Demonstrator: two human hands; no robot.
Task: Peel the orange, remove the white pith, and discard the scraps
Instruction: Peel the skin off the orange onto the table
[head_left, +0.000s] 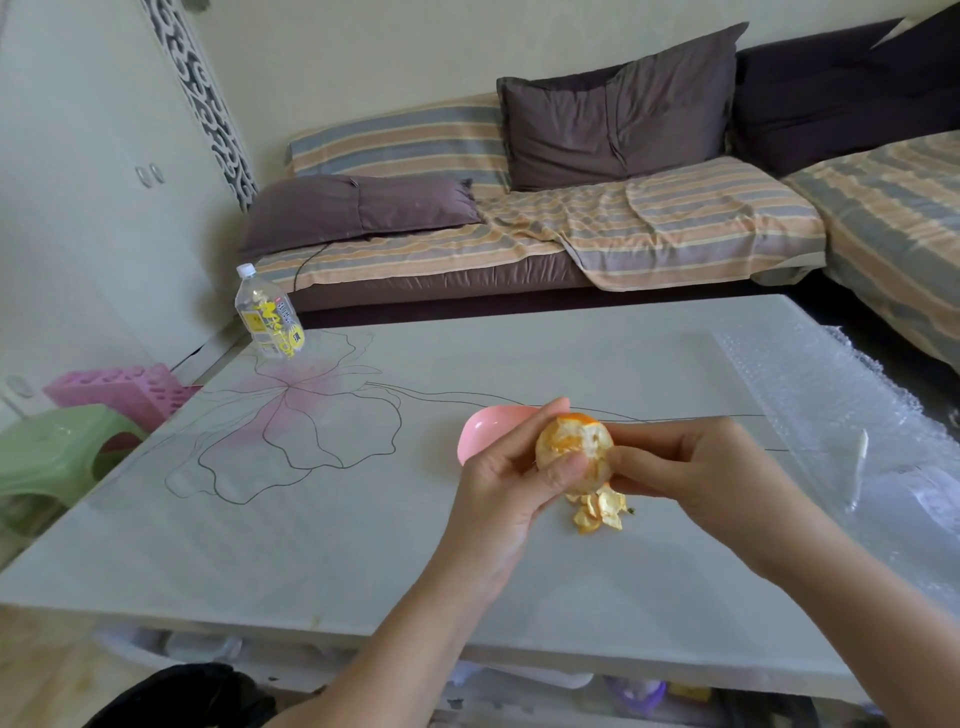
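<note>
White pith (589, 435) on soft, light orange (566, 448): left hand (511, 483) cups it, right hand (691, 467) pinches peel (593, 479) edge; squeeze gently.

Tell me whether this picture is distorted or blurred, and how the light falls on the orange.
Head view: wide-angle distortion, the cabinet leans near the left border; head view: soft, even light on the orange, which is fairly sharp, without strong shadows; head view: mild glare on the bubble wrap, the far bottle slightly soft.
</note>
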